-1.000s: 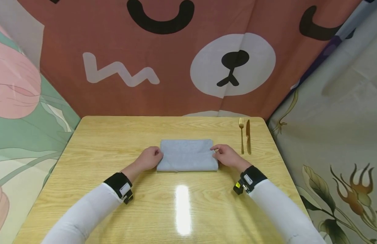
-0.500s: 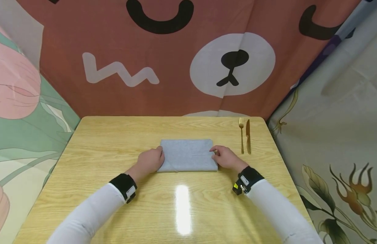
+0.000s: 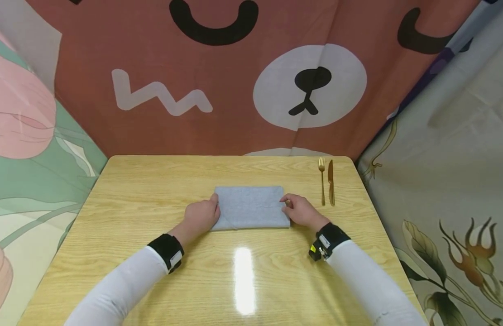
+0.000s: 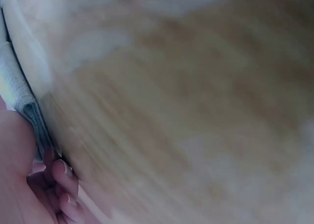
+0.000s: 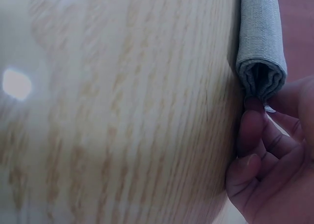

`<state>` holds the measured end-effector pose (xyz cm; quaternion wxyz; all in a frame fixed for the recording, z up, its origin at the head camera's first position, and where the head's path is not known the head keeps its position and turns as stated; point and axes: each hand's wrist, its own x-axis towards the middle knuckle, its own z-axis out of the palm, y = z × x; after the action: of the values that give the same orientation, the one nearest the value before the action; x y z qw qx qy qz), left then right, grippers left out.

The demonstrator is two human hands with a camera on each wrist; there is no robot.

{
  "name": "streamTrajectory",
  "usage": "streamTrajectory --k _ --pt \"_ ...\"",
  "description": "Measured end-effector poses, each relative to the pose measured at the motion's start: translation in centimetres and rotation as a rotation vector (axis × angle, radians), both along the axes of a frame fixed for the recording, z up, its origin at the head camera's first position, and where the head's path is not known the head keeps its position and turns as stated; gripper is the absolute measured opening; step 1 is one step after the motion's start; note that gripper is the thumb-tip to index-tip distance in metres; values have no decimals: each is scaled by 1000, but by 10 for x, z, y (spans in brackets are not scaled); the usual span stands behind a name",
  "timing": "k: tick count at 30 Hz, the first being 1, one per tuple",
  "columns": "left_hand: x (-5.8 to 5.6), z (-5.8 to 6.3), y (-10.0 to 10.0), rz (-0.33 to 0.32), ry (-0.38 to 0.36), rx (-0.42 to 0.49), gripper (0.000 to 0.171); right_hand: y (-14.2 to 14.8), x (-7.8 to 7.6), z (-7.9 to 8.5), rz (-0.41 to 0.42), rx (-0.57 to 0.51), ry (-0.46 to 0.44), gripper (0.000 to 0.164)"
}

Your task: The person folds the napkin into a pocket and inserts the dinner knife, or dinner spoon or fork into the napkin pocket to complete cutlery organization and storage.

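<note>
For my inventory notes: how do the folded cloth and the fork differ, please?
The cloth is grey-blue; the fork is gold. The cloth is broad and folded; the fork is slender with tines. The left hand holds the cloth; no hand touches the fork. Both lie on the table.

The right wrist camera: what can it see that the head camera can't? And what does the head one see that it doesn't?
Only the right wrist view shows the layers inside the end of the folded cloth.

Only the head view shows the gold fork, the gold knife and the left hand.

Both show the cloth, the right hand and the wooden table.
</note>
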<state>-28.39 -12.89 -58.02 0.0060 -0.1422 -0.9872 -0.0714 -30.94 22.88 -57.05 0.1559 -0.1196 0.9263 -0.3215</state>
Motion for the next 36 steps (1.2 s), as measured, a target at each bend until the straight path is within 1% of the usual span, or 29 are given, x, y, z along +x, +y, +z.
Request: streamTrajectory --k 5,7,10,12,14,15,17,19,20,22,24,26,28,29,30,32,36 --pt "0 -4 -1 -34 122 -41 17 0 -1 -1 -2 5 15 29" --pt "0 -5 0 -49 170 -42 17 0 0 -1 -6 7 16 30" --pt "1 -3 3 -84 212 -22 15 1 0 -1 2 13 17 32" --pt "1 0 5 -127 229 16 15 0 -1 2 15 12 18 36" --pt "3 4 7 -191 230 69 14 -3 0 7 26 19 25 40" --pt "5 6 8 -227 232 92 12 -5 0 11 35 40 45 42" --pt "9 9 8 -298 215 130 10 -12 3 19 51 105 112 43" --pt "15 11 8 -356 170 128 22 -20 9 26 77 187 209 43" --pt "17 12 8 -376 134 114 30 -23 13 29 98 229 262 43" --pt "22 12 7 -398 36 89 45 -30 24 34 168 284 346 43" --pt "26 11 6 -402 -56 54 53 -36 36 37 270 302 375 46" --pt "28 11 5 -393 -122 32 56 -42 49 39 377 323 341 52" --pt "29 10 4 -383 -149 8 58 -46 60 39 459 336 269 60" --pt "30 9 4 -378 -154 -6 58 -48 64 38 483 344 232 63" --pt "30 9 3 -373 -157 -14 58 -50 67 37 497 355 194 67" --pt "31 7 2 -365 -163 -32 59 -52 71 34 499 366 131 73" --pt "33 5 1 -348 -176 -53 61 -52 71 28 500 389 70 81"
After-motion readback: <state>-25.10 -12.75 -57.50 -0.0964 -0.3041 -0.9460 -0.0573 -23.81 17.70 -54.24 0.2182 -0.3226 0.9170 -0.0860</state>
